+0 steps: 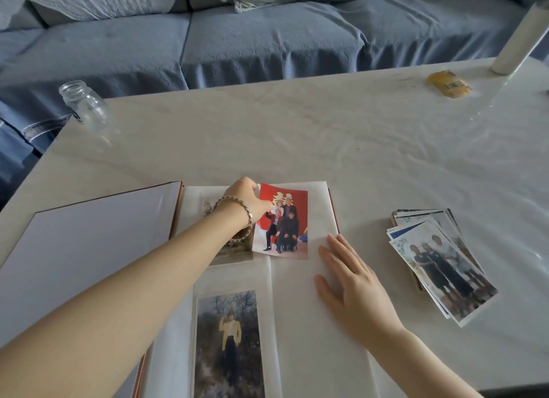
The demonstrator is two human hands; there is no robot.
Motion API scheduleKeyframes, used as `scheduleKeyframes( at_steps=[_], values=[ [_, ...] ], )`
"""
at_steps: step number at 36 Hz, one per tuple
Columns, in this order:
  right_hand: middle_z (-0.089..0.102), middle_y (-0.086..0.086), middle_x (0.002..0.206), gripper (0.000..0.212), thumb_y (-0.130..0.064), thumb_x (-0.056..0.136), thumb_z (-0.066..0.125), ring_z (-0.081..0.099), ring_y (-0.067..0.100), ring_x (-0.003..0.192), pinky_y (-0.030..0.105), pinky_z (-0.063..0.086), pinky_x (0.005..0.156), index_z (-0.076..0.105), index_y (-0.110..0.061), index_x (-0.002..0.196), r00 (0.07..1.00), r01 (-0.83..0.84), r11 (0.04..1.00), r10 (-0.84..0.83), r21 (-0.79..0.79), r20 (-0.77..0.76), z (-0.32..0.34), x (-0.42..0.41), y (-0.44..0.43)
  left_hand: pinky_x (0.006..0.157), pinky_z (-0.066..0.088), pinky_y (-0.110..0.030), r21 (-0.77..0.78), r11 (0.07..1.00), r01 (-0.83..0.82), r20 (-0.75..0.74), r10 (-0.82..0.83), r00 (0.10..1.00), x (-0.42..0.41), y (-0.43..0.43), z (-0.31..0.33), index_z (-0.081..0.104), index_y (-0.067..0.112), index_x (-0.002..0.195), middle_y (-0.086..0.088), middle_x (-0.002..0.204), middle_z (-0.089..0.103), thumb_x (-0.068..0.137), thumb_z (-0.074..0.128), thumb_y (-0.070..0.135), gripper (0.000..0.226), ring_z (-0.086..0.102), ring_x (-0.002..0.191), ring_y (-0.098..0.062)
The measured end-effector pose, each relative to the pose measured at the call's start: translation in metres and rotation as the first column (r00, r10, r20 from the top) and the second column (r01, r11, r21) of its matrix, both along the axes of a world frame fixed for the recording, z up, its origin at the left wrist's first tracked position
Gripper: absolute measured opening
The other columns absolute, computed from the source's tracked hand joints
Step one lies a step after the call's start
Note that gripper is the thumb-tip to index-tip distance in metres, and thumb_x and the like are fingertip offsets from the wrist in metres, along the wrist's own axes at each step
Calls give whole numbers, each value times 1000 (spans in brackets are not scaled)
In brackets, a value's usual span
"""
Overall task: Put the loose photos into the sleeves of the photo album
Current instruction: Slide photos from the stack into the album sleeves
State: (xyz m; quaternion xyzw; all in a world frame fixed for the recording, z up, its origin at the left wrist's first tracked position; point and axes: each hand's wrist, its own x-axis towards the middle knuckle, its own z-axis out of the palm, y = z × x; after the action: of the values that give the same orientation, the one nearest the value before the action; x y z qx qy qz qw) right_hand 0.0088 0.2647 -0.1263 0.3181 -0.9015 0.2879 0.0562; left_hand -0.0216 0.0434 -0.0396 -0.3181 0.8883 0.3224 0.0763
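Note:
The photo album [300,308] lies open on the table in front of me, its cover folded out to the left. My left hand [248,200], with a bracelet on the wrist, grips the top left corner of a red-backed group photo [285,222] at the upper right sleeve. The fingertips are hidden behind the photo. My right hand [347,282] rests flat with straight fingers on the right page. A sleeved photo of a person in a yellow jacket [228,338] sits in the lower left sleeve. A pile of loose photos [436,261] lies to the right of the album.
A glass jar [84,103] stands at the table's far left corner. A yellow packet [448,84] and a white cylinder [517,38] are at the far right. A blue-covered sofa [237,32] runs behind the table [297,130].

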Motion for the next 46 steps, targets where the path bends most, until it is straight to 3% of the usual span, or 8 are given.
scheduleKeyframes(
  at_steps=[3,6,11,22,36,41,44,46],
  values=[
    [54,6,133,48,-38,85,44,45,18,127,35,45,94,64,-7,116,999,-39,999,39,0,-2,-1,5,13,70,59,-33,67,997,-35,70,30,997,4,-1,1,57,9,122,-8,119,60,82,66,6,41,67,84,-22],
    [55,5,132,47,-35,85,45,44,13,124,22,37,97,64,-5,116,998,-65,998,65,-4,-2,2,9,24,47,54,-20,72,995,-65,95,58,994,9,0,3,66,6,97,-10,106,66,82,68,1,16,69,77,-23],
    [52,1,134,47,-33,85,45,49,13,112,19,31,96,63,-5,118,998,-48,998,49,-28,31,1,13,26,61,56,-25,135,982,-136,55,129,990,11,6,3,66,6,94,-9,97,68,79,73,7,16,70,79,-23],
    [55,5,133,45,-33,84,45,67,28,89,33,51,81,65,-5,115,998,-44,999,44,-20,44,2,14,25,78,57,-38,373,921,-111,0,119,993,5,32,-5,59,10,71,-16,92,68,80,64,-10,23,68,86,-27],
    [51,6,135,52,-43,86,41,61,28,107,30,42,86,59,-15,125,978,21,998,-9,-58,206,5,20,26,74,57,-33,297,949,-106,-75,134,988,16,38,-7,67,4,85,-8,80,64,81,65,-5,10,67,73,-23],
    [52,6,134,51,-41,85,43,62,26,107,31,43,88,60,-13,124,974,17,998,-3,-59,228,7,19,25,76,57,-48,210,961,-178,-122,206,971,16,44,-15,62,5,68,-19,71,62,83,50,2,20,67,74,-35],
    [52,6,134,51,-41,86,43,62,27,107,32,44,88,59,-12,125,970,10,998,4,-57,242,6,20,26,76,57,-45,257,942,-217,-134,257,957,18,50,-11,68,-2,87,-21,88,69,81,62,10,15,69,77,-31],
    [51,6,135,52,-41,86,42,61,27,108,33,44,89,58,-13,126,968,12,998,4,-61,251,6,20,27,77,57,-40,261,939,-225,-124,264,957,19,50,-13,61,0,114,-14,105,64,79,69,8,37,65,65,-21]
  ],
)
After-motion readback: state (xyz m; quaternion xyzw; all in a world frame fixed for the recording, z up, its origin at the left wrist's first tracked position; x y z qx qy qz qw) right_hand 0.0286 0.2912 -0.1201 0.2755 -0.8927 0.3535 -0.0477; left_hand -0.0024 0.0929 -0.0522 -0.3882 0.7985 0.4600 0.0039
